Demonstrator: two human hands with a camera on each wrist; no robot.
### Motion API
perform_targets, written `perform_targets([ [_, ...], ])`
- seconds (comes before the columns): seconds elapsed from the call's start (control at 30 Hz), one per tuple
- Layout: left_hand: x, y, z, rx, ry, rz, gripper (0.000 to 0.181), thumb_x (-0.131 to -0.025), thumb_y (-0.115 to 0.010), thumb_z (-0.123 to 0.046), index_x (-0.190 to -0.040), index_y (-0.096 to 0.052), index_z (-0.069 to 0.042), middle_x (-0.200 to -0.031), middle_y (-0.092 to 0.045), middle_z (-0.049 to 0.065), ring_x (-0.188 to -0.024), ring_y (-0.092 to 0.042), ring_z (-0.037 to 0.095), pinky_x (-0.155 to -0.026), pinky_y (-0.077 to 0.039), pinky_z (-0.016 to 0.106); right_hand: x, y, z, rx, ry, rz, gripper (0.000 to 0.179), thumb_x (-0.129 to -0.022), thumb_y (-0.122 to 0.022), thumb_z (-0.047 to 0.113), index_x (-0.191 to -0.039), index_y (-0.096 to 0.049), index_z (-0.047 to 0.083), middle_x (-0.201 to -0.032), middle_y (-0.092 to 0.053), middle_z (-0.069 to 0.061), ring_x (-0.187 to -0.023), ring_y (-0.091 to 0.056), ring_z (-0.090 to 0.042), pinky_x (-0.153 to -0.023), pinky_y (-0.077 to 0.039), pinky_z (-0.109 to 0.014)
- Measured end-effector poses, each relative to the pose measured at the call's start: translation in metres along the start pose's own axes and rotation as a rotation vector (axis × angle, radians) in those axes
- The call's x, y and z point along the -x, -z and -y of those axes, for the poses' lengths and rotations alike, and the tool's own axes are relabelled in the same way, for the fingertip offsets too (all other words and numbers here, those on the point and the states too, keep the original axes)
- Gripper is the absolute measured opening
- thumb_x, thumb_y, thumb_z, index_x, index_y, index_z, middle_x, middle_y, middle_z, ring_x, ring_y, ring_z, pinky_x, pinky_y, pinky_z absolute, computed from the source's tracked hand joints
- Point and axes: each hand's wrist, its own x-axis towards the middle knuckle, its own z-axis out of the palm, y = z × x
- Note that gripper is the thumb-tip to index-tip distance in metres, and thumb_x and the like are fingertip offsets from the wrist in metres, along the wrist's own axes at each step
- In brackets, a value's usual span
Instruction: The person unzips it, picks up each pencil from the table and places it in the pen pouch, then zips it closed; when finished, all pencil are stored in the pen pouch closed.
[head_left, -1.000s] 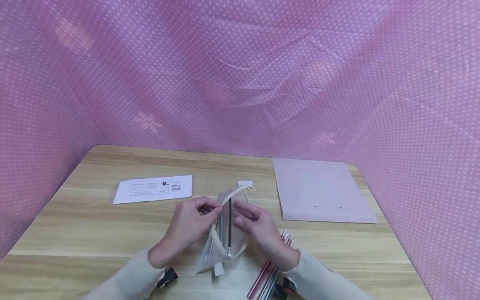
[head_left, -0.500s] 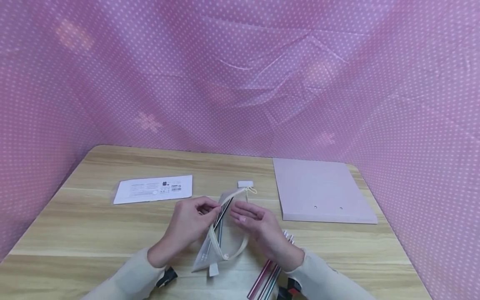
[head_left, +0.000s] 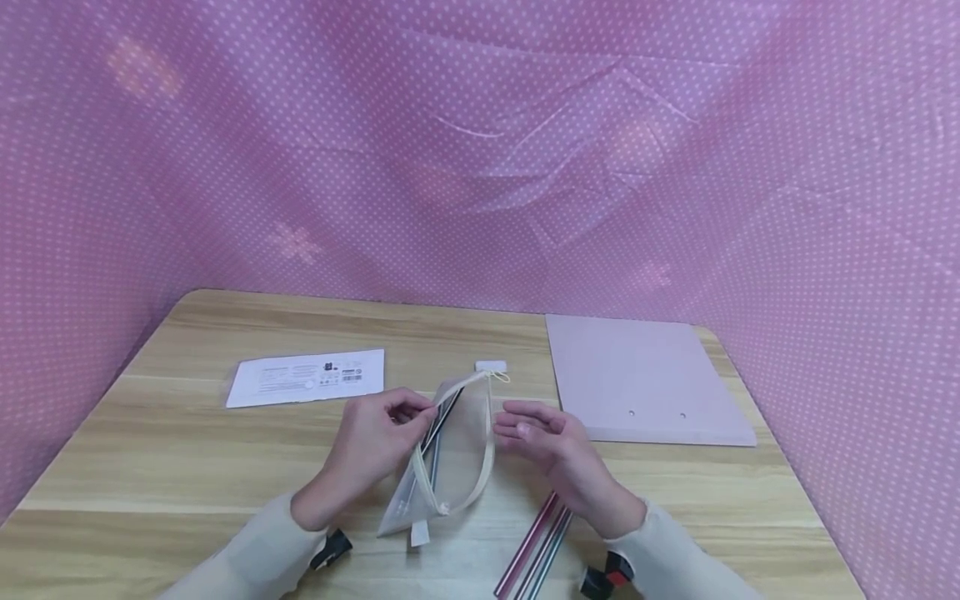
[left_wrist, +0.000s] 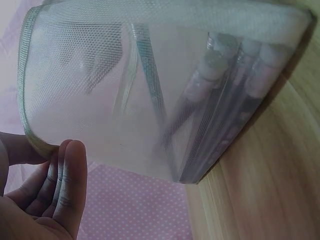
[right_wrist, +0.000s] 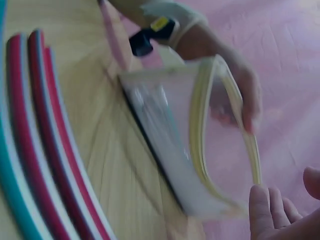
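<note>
A see-through mesh zip pouch [head_left: 463,450] stands on the table with its mouth spread wide. My left hand [head_left: 378,437] pinches the left edge of that mouth between thumb and fingers. Inside lie several pencils [left_wrist: 200,100], their white eraser ends showing through the mesh in the left wrist view. My right hand [head_left: 551,446] holds nothing; its fingers are extended, with the tips right at the pouch's right rim. Below the right hand, several red and teal pencils [head_left: 532,546] lie in a loose bundle on the table.
A white printed packet [head_left: 306,378] lies at the back left of the wooden table [head_left: 187,467]. A pale pink folder [head_left: 637,383] with two small holes is at the back right. Behind the pouch is a small white tag [head_left: 491,366]. Pink dotted cloth [head_left: 480,167] hangs around the table.
The dark pencil in the pouch has tipped over to the left side. My right hand has drawn back to the right, out of the mouth. My left hand keeps its pinch.
</note>
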Motion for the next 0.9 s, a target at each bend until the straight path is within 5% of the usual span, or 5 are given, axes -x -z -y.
perform_targets([
  [0.27,0.000,0.000,0.000,0.000,-0.007,-0.001,0.005,-0.086,-0.078,-0.014,-0.090,-0.079,-0.016,-0.076,-0.075,-0.003,-0.066,-0.065,0.008,-0.060,-0.053,0.019,0.009,0.034,0.005,0.071,-0.020,-0.079,0.035,-0.100,-0.054,0.004,-0.134,-0.054,-0.003,-0.112,-0.076,0.003,-0.111,-0.071,-0.015,-0.104,-0.054,-0.033],
  [0.5,0.000,-0.002,0.002,0.012,-0.030,-0.008,0.004,-0.085,-0.079,-0.014,-0.089,-0.079,-0.015,-0.074,-0.074,-0.003,-0.064,-0.065,0.007,-0.059,-0.054,0.020,0.014,0.050,0.004,0.150,-0.024,-0.090,0.040,-0.096,-0.057,0.001,-0.135,-0.053,-0.007,-0.120,-0.073,-0.001,-0.117,-0.069,-0.017,-0.107,-0.052,-0.032],
  [0.7,0.001,-0.002,0.001,0.014,-0.018,-0.004,0.004,-0.086,-0.078,-0.015,-0.090,-0.079,-0.013,-0.074,-0.074,-0.003,-0.064,-0.064,0.008,-0.060,-0.055,0.020,0.019,0.061,-0.002,0.609,-0.072,-0.003,0.046,-0.089,-0.070,0.006,-0.134,-0.059,-0.001,-0.132,-0.067,-0.016,-0.120,-0.064,-0.029,-0.098,-0.053,-0.023],
  [0.9,0.001,-0.003,0.000,0.007,-0.018,-0.001,0.004,-0.086,-0.078,-0.015,-0.089,-0.079,-0.013,-0.075,-0.075,-0.002,-0.064,-0.065,0.008,-0.060,-0.055,0.020,0.022,0.069,-0.004,1.027,0.084,0.333,0.050,-0.083,-0.079,0.013,-0.131,-0.065,0.015,-0.125,-0.072,-0.002,-0.118,-0.064,-0.018,-0.100,-0.051,-0.027],
])
